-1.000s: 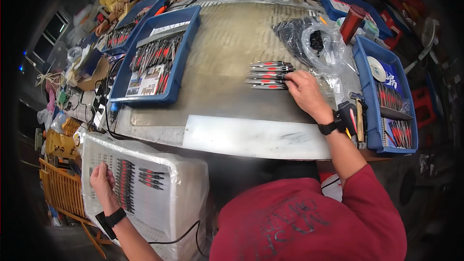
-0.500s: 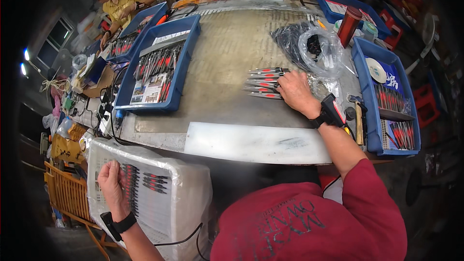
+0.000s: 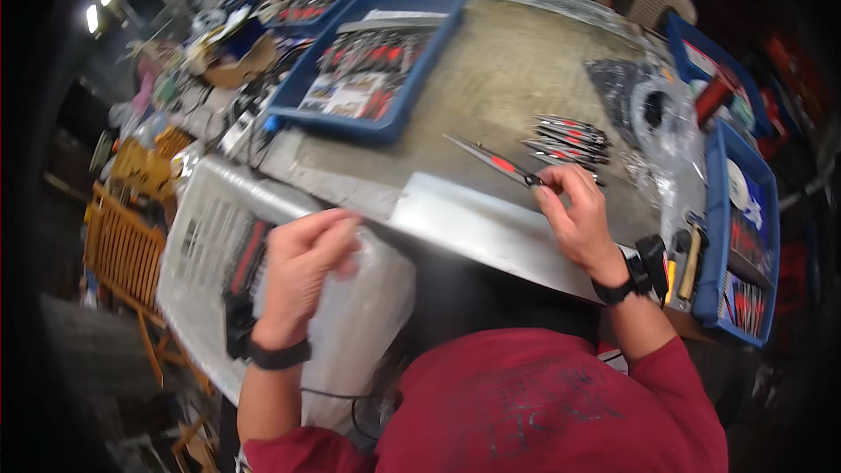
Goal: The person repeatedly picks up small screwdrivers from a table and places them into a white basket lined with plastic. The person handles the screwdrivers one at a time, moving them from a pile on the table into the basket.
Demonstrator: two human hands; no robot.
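Note:
My right hand pinches the dark rear end of a slim pointed tool with a metal tip and a black and red body. It is held over the near table, tip toward the far left. Just beyond the hand lies a pile of similar tools, side by side. My left hand is closed, slightly blurred, above the plastic-lined white crate; anything in its fingers is hidden. Inside the crate, dark and red tools show blurred beside the left wrist.
A pale metal strip lies along the table's near edge. Blue trays of tools stand at the left and right. Clear plastic bags and a hammer lie near the right tray. A wooden chair stands left.
My right hand has come nearer from the pile with one pointed tool. My left hand has risen from the crate toward the right. The view has shifted and tilted.

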